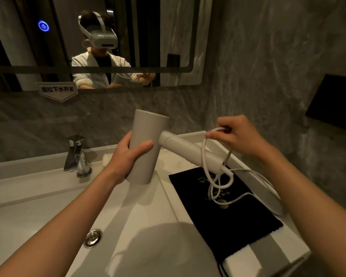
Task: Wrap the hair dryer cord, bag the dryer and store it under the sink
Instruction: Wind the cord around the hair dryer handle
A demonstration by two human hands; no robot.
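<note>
- Dim bathroom, grey marble wall, white sink counter [128, 208] under both hands.
- Left hand [128, 154] closed around barrel of hair dryer [148, 144], lifted above basin edge, barrel upright, handle pointing toward right hand.
- Right hand [240, 136] pinching a loop of white cord [205, 156] between thumb and fingers, above end of handle; one turn already around handle.
- Rest of cord hanging loose under right hand, in tangled loops on black bag [224, 204], one long strand running out past right forearm; plug not visible.
- Bag flat on counter, just below right hand, not yet opened.
- Faucet [76, 154] well apart beyond left hand; drain knob [93, 236] below left forearm.
- Risk, as judgement: loose loops could knot when pulled up, or drag bag toward counter edge near right wrist; slack turn could slip off smooth handle.
- Open room above basin; wall close on right side limits wide swing of right hand.
</note>
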